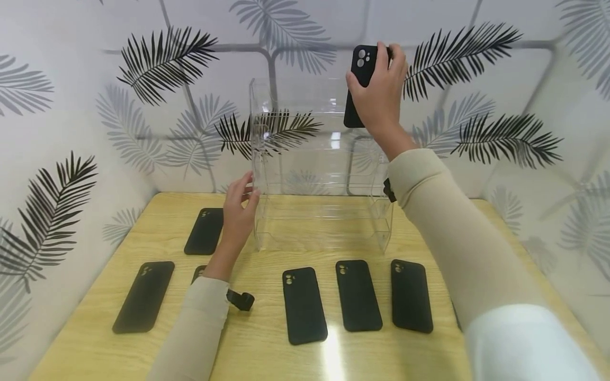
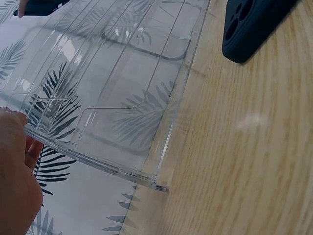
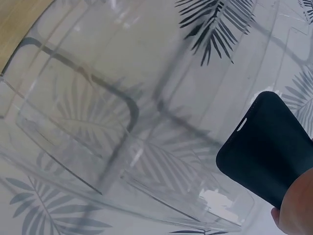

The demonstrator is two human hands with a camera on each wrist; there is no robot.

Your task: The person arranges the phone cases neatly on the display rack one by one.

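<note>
A clear acrylic tiered display rack [image 1: 324, 211] stands at the back of the table. My left hand [image 1: 240, 211] holds its left side panel by the edge; in the left wrist view the hand [image 2: 17, 171] has fingers on both sides of that edge. Up by the rack's top right, my right hand [image 1: 383, 95] grips a black phone case [image 1: 353, 114] upright by its sides, camera cutouts at the top. The lower end of that case [image 3: 266, 147] shows in the right wrist view; whether it touches a tier I cannot tell.
In front of the rack lie three black phone cases, left one [image 1: 305, 307], middle one [image 1: 358, 296] and right one [image 1: 411, 296]. More lie to the left, a near case [image 1: 144, 297] and a far case [image 1: 205, 231]. Another case [image 1: 198, 272] is mostly hidden under my left wrist. Leaf-patterned wall [image 1: 167, 132] stands behind.
</note>
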